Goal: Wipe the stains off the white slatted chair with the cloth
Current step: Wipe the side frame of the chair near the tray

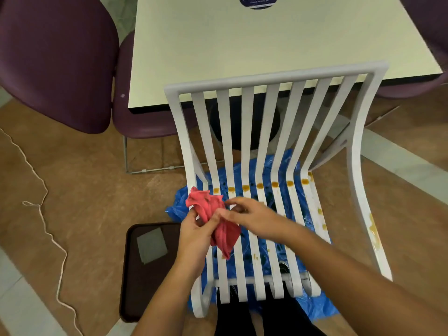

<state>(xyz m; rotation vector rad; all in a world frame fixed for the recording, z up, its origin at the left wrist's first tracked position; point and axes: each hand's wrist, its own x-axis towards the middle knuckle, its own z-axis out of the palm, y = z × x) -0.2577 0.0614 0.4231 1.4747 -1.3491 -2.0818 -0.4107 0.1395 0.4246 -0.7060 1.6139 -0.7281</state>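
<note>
White slatted chair (274, 76) stood in front of the person, its back twd the table (242, 44), top rail just at the table edge. Red cloth (213, 214) was bunched up and held above the seat's front-left slats, not on the seat. Left hand (194, 236) gripped the cloth from below-left, fingers curled round the bunch. Right hand (252, 217) came in from the right, thumb + fingertips pinching the cloth's upper right part. Both hands were clamped on the cloth, close together.

Stains (260, 185): a row of orange-brown blobs ran across the slats where seat meets back, approx one per slat. More streaks were on the right side rail (373, 229) and a few small spots on the right-hand seat slats. None had been wiped yet.

Blue plastic sheet (179, 204) lay on the floor under the chair, showing between the slats and sticking out left + front-right. Dark brown tray (145, 287) sat on the floor just left of the chair w/ a grey square (151, 248) on it. Purple chair (55, 64) stood at the table's left side. Thin white cord (46, 226) trailed over the brown floor far left. Round dark sticker (258, 1) was on the table's far edge, text partly cut off.
</note>
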